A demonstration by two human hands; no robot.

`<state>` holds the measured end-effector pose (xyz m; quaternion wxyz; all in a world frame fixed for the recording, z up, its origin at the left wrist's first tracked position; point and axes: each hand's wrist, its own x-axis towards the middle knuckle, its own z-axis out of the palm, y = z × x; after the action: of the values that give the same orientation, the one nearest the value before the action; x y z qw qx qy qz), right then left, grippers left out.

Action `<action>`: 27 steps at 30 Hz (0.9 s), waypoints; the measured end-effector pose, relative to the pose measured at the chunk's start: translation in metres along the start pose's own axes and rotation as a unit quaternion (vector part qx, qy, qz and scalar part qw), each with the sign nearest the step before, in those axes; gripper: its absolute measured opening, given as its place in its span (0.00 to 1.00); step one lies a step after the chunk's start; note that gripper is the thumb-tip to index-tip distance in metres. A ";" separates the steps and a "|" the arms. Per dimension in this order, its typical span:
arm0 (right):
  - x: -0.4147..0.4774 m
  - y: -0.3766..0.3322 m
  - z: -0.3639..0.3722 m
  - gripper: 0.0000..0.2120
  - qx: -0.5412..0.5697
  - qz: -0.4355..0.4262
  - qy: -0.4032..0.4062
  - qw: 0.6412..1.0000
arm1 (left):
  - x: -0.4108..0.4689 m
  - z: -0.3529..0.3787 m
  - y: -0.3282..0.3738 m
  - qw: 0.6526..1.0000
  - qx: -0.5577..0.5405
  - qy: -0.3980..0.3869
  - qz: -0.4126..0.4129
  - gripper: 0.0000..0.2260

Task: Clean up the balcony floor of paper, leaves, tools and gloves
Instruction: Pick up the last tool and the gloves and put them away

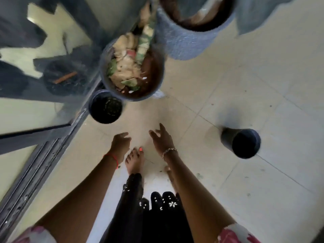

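Both hands hang empty over the floor [228, 85], left grip [121, 143] loosely curled, right grip [162, 140] spread wide. Paper [125, 64] and leaves [112, 67] fill the pot [157, 81] ahead.

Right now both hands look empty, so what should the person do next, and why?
Probably reach down for the small green scraps on the tiles by the feet. Both the left hand and the right hand are open and empty, and the pot already holds paper and leaves.
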<state>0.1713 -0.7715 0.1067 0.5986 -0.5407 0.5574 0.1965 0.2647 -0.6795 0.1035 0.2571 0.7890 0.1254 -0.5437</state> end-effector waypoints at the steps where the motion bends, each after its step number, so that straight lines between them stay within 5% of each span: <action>1: -0.010 0.016 -0.018 0.28 0.018 0.011 0.034 0.999 | -0.009 0.021 0.003 0.999 0.038 -0.017 0.019 0.19; 6: -0.048 0.099 -0.108 0.22 0.108 0.063 0.229 0.965 | -0.043 0.132 0.028 0.962 0.214 -0.062 0.156 0.34; 9: -0.068 0.140 -0.161 0.13 0.175 0.037 0.442 0.879 | -0.070 0.197 0.041 0.915 0.278 -0.077 0.282 0.40; 12: -0.075 0.174 -0.206 0.10 0.220 0.047 0.535 0.814 | -0.072 0.254 0.047 0.886 0.323 -0.101 0.317 0.39; 15: -0.054 0.205 -0.234 0.13 0.264 0.086 0.507 0.816 | -0.069 0.301 0.051 0.870 0.349 -0.147 0.315 0.36; 19: -0.012 0.229 -0.257 0.25 0.199 0.136 0.371 0.897 | -0.052 0.342 0.051 0.864 0.375 -0.153 0.300 0.30; 22: 0.010 0.230 -0.266 0.25 0.169 0.127 0.288 0.934 | -0.038 0.355 0.045 0.865 0.399 -0.133 0.273 0.28; 27: 0.016 0.230 -0.257 0.19 0.201 0.126 0.328 0.915 | -0.037 0.342 0.034 0.891 0.352 -0.124 0.261 0.23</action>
<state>-0.1337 -0.9226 0.0468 0.4486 -0.3684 0.8136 -0.0339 -0.0044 -0.8899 0.0523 0.1086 0.7585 -0.3170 -0.5589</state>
